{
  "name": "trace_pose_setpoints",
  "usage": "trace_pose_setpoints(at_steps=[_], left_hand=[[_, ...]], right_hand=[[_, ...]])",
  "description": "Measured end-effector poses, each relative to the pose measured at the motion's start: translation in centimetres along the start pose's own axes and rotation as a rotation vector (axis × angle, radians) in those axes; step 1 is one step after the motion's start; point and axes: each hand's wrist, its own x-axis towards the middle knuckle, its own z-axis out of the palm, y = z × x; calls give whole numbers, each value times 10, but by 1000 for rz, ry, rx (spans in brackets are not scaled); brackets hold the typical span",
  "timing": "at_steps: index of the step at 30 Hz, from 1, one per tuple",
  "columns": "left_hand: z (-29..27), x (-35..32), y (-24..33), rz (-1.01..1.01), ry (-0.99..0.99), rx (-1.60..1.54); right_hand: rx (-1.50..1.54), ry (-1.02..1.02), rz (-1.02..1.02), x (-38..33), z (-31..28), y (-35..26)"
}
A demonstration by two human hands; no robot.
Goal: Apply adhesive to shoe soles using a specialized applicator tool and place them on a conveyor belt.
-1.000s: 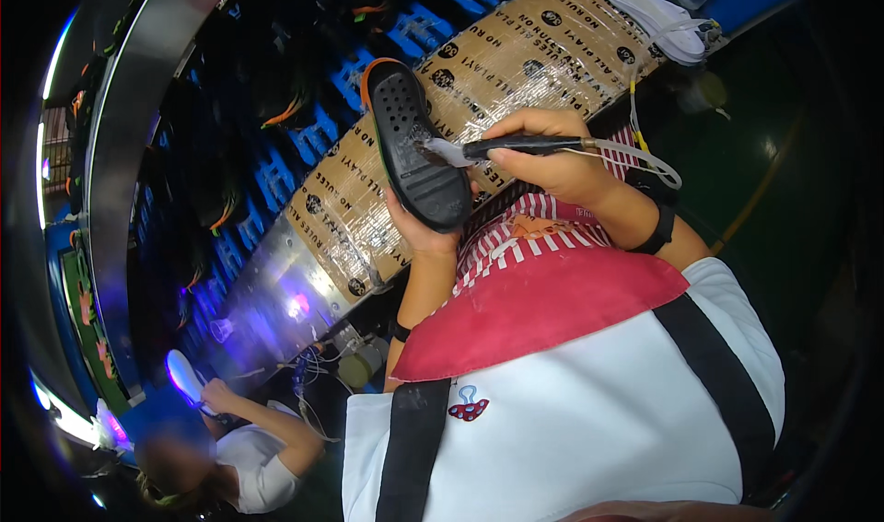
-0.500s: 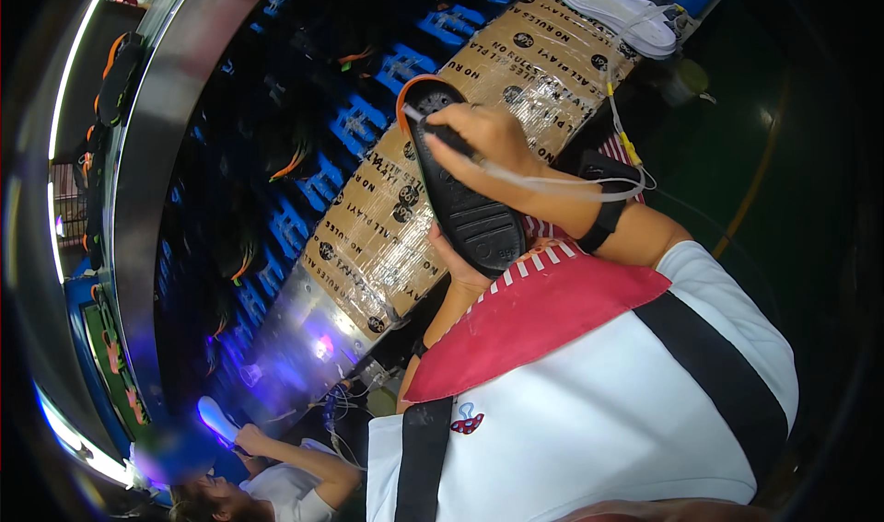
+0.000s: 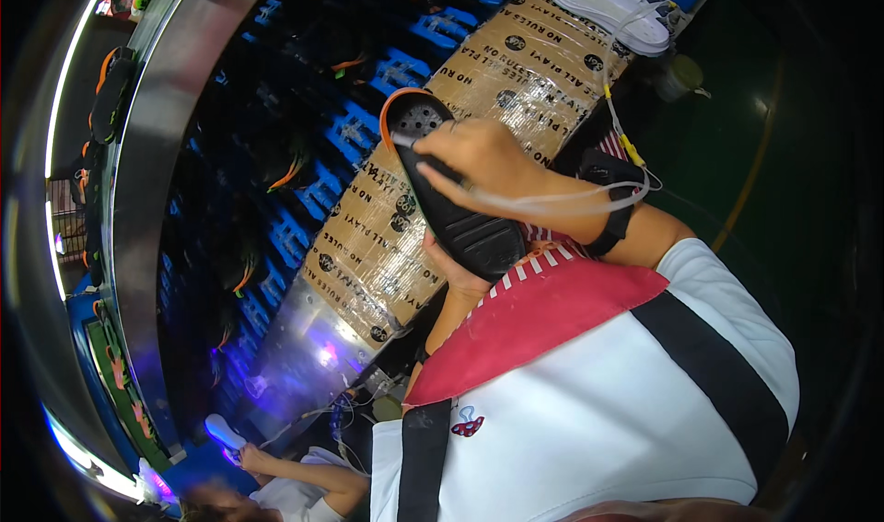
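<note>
A black shoe sole [image 3: 474,237] with an orange rim at its far end is tilted above the cardboard-covered ledge. Round holes show at that end. My left hand [image 3: 456,269] grips its near end from the left and below; some of those fingers are hidden. Over the sole, my right hand [image 3: 483,158] is closed around a slim dark-handled applicator brush [image 3: 437,161] with a pale tip. The tip is at the sole's left edge, just below the orange part. A clear tube [image 3: 552,207] runs back from the brush along my right forearm to a black wrist strap [image 3: 612,218].
Printed cardboard [image 3: 516,71] under clear film covers the ledge. Beyond it, blue holders [image 3: 350,131] line a dark conveyor carrying black-and-orange pieces. A white shoe part [image 3: 603,11] lies at the far end. At lower left, a co-worker's hand [image 3: 253,458] holds a pale sole.
My right hand and the brush have shifted slightly left and down, uncovering more of the holes. The sole's far end has also moved left and down. The co-worker's pale sole is a little lower.
</note>
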Motion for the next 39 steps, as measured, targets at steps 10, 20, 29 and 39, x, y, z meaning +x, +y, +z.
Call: trace_pose_setpoints(at_steps=[10,20,29,39], left_hand=[[-28,0,6,57,-199,-264],[-17,5,16,405,138,216],[-12,17,34,284,-177,-233],[-6,12,57,299,-365,-348]], right_hand=[[287,52,9,-7,1,-9],[549,-63,58,-20,1,-20],[799,-452,117,-33,2,-21],[823,-774,340,-31,-18,-23]])
